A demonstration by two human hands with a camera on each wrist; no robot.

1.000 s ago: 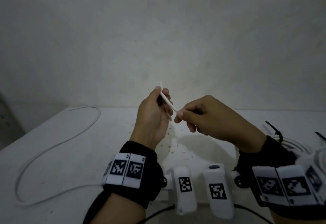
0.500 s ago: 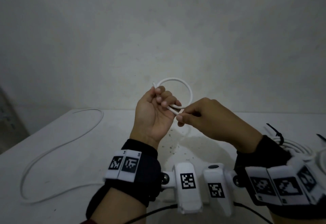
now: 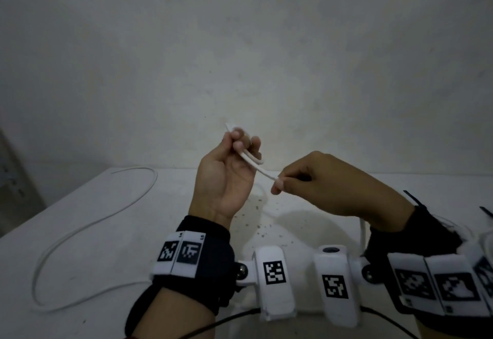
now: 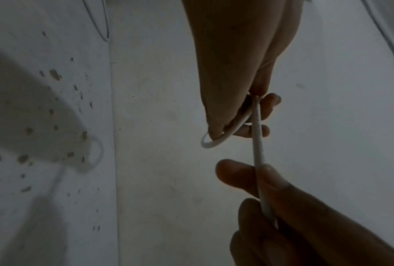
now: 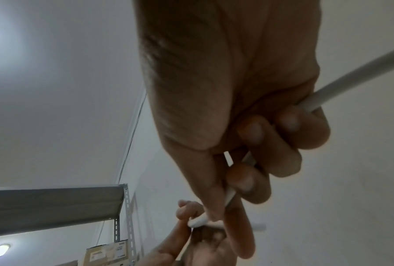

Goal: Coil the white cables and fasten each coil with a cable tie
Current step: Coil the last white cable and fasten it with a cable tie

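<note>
At frame centre the left hand [image 3: 226, 176] pinches the white cable [image 3: 260, 169] end (one small loop formed). The cable slants down-right into the right hand [image 3: 317, 181], which pinches it just beside, nearer the slack.

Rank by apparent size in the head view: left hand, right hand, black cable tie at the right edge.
1. Right hand, slightly larger, though nearness to the camera may account for that.
2. Left hand, nearly alike.
3. Black cable tie, clearly smallest.

Bare hands here, black wristbands [image 3: 213, 248] on both wrists, white marker tags [image 3: 180, 252] strapped on, white camera pods [image 3: 274, 280] with black cables [image 3: 226, 318].
</note>
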